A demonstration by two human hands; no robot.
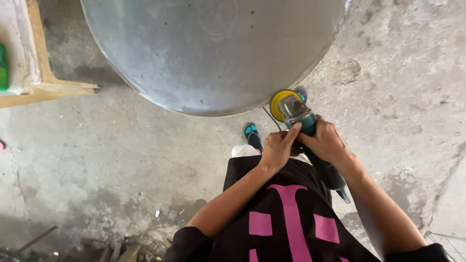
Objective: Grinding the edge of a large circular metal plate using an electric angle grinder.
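Currently we count one grinder (pixel 305 127), held by both hands: our left hand (pixel 277 149) and right hand (pixel 326 141) have fingers closed around its green body. Its one yellow disc (pixel 280 103) meets the rim of one large round metal sheet (pixel 213 53). Nearby: concrete floor (pixel 97 155), one sandalled foot (pixel 252 136), one wooden frame (pixel 48 90).

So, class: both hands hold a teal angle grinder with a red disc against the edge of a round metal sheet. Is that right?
Not quite. In the head view the disc is yellow, not red. Both the left hand and right hand hold the teal angle grinder at the round metal sheet edge.
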